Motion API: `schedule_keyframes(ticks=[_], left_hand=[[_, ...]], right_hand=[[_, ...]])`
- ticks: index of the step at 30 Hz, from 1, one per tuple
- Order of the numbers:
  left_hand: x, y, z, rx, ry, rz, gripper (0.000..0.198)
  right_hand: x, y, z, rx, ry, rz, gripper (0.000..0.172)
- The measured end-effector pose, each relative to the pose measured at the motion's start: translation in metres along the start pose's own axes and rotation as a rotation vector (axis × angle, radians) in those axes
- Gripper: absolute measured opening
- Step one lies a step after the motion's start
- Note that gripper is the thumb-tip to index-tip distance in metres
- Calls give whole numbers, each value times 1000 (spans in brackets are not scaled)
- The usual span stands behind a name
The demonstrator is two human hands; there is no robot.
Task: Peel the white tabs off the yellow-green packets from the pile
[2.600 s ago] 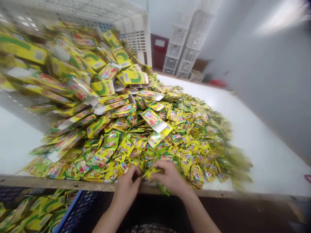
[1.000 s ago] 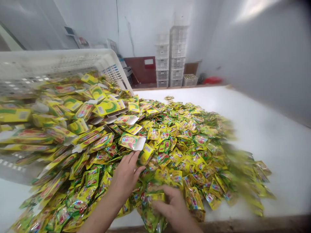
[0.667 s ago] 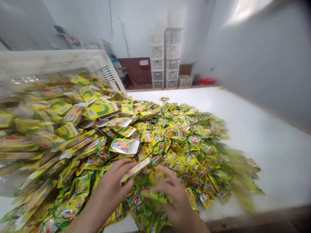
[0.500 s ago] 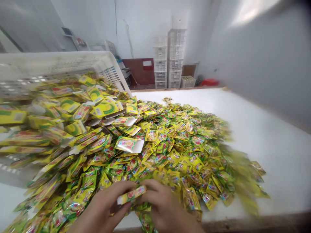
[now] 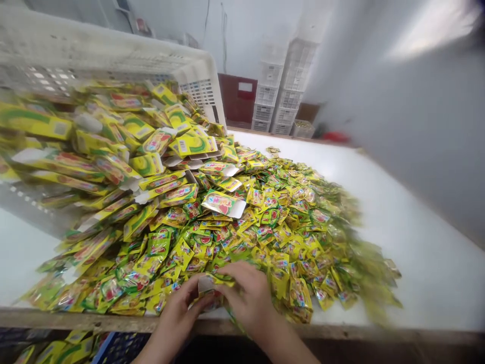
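Near the table's front edge, my left hand (image 5: 178,313) is closed round a small candy box (image 5: 206,284), its white flap facing up. Close against it, my right hand (image 5: 252,301) pinches a yellow-green candy packet (image 5: 225,278) at the box's open end. How far the packet sits inside the box is hidden by my fingers. Beyond both hands spreads a large heap of candy packets (image 5: 273,217). On the heap's left part lie many yellow cardboard boxes (image 5: 195,143), several with white end flaps open, one lying flat (image 5: 220,202) just ahead of my hands.
A white perforated crate (image 5: 125,43) lies tipped at the left, boxes spilling from it onto the white table (image 5: 428,253). Below the wooden front edge (image 5: 49,317) a blue crate (image 5: 115,346) and more boxes show. Stacked white crates (image 5: 291,91) stand by the far wall.
The view has shifted, bringing the front edge and blue crate into sight. The candy box has turned so its white flap shows, and my right hand now has a packet against its opening.
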State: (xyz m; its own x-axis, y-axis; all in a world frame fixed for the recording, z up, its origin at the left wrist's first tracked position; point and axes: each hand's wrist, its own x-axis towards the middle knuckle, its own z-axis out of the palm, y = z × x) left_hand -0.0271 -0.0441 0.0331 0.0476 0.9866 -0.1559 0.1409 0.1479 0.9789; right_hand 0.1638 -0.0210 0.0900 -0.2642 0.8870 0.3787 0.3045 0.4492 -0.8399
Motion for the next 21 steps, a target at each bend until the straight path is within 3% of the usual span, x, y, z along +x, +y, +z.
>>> schedule_keyframes(ticks=[4,6,9,13,17,21], left_hand=[[-3,2,0,102,-21,40,34],[-5,1,0,64,-55,58,33],[-7,-2,2,-13,-89,64,29],[-8,-5,2,-144,-117,54,27],[-10,-10,-3,-300,-179,63,19],[-13,-14,-7,-238,-127,66,21]], right_hand=[[6,2,11,-244,-202,-148,38],[4,2,14,-380,-266,-112,42],[3,-7,12,-573,-371,-31,31],[11,-24,4,-587,-492,-13,30],[14,-20,7,-556,-428,14,23],[12,-6,22,-606,-334,-88,13]])
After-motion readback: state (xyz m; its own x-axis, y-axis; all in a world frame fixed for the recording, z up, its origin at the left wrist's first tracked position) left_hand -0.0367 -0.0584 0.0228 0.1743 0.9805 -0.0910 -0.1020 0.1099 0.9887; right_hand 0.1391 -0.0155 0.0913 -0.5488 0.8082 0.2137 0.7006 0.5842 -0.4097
